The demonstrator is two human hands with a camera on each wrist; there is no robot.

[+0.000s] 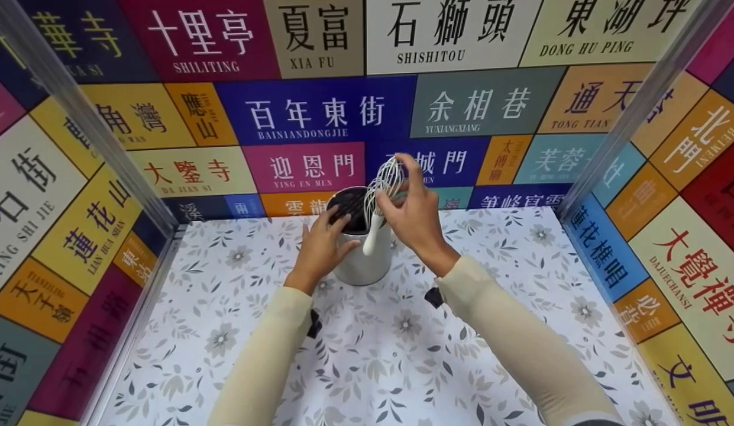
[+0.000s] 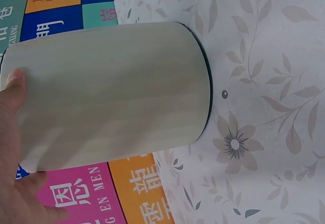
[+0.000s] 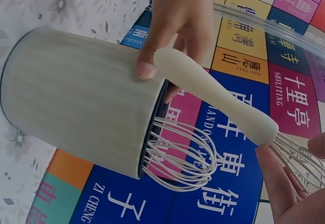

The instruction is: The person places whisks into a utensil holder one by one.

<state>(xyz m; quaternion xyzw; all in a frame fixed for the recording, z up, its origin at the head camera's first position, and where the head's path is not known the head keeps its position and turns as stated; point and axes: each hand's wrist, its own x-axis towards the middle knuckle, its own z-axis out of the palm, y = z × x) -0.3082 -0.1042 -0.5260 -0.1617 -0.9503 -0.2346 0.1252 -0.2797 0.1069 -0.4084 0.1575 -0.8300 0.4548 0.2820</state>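
A pale cylindrical utensil holder point(image 1: 362, 266) with a dark inside stands on the table. At its rim, my left hand point(image 1: 322, 245) grips it, thumb point(image 2: 16, 84) against the outer wall and fingers by the opening. Up over the holder's right side, my right hand point(image 1: 419, 216) holds a whisk by its wire end, its white handle point(image 1: 374, 235) slanting downward in front of the holder. Seen from the right wrist, a second whisk point(image 3: 188, 158) stands in the holder with its wire loops sticking out of the mouth.
The table point(image 1: 225, 296) has a white cloth with grey flowers and leaves. Behind it rises a wall point(image 1: 319, 112) of coloured panels with Chinese lettering, close past the holder. Similar side walls point(image 1: 650, 248) flank the table, with clear strips at the corners.
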